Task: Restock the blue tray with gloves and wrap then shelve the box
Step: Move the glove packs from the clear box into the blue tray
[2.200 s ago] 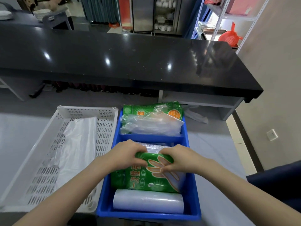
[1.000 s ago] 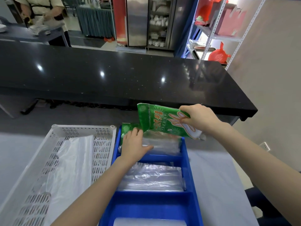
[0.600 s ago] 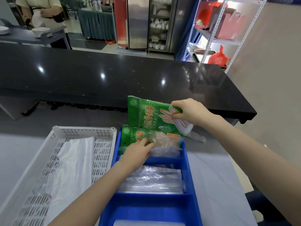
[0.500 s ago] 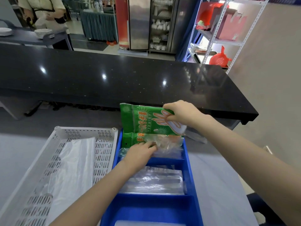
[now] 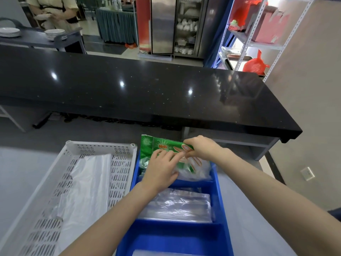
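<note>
Though half behind flat left fingers (image 5: 170,156), glove packet (image 5: 158,145) in right fingers' (image 5: 190,144) pinch; white basket (image 5: 101,145) alongside.

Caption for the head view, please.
Right hand pinches green glove pack, left hand touching it, over far compartment of blue tray.

Bright, even indoor light, glare spots on the black counter (image 5: 147,89) (wide-angle bowing at edges), slight softness.

Black polished counter (image 5: 147,85) spans mid-frame, with ceiling-light spots reflected on its top. Beige wall (image 5: 313,89) at right, socket (image 5: 307,173) low on it. White metal shelving rack (image 5: 245,43) and stainless cabinet (image 5: 162,24) behind counter.
</note>
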